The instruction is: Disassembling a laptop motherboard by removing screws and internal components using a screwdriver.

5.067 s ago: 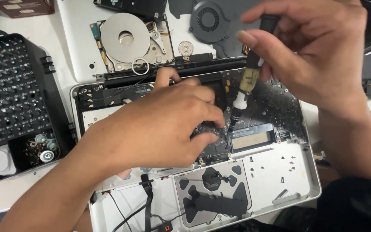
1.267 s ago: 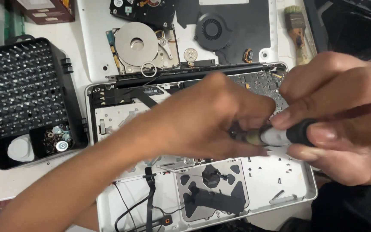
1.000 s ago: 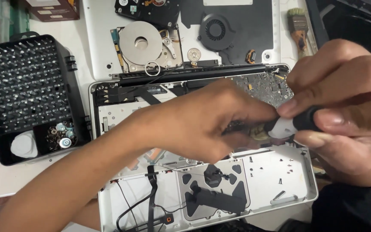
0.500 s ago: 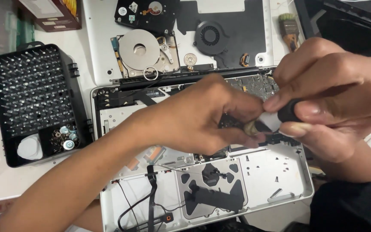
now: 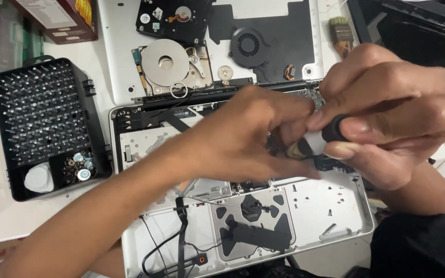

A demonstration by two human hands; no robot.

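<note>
I am looking down at my two bare hands over an opened white laptop shell [image 5: 336, 216] lying on a pale table [image 5: 6, 221]. My right hand [image 5: 392, 113] holds a small screwdriver [image 5: 318, 144] with a black cap and pale handle, its fingers pressed together around the handle, thumb underneath. My left hand [image 5: 243, 136] reaches across from the left, and its fingertips pinch the brass-coloured tip end of the screwdriver just above the dark circuit board [image 5: 330, 162] in the upper right part of the shell; the exact point of contact is hidden behind my fingers. To the left sits a black tray of screwdriver bits [image 5: 42, 108] with loose screws [image 5: 75, 164] in a lower compartment. Above the shell lie an exposed hard drive with a shiny round platter [image 5: 166, 64], a round black fan [image 5: 248, 44] and a small brush [image 5: 342, 33]. Near the bottom, black cables [image 5: 181, 237] trail across the shell beside a dark trackpad bracket [image 5: 253, 226]. As I judge it, the tip could slip off a tiny screw and scratch the board, since my hands block my view of it. A freed screw could drop among the parts, and my left forearm, lying across the shell, could snag the loose cables.
</note>
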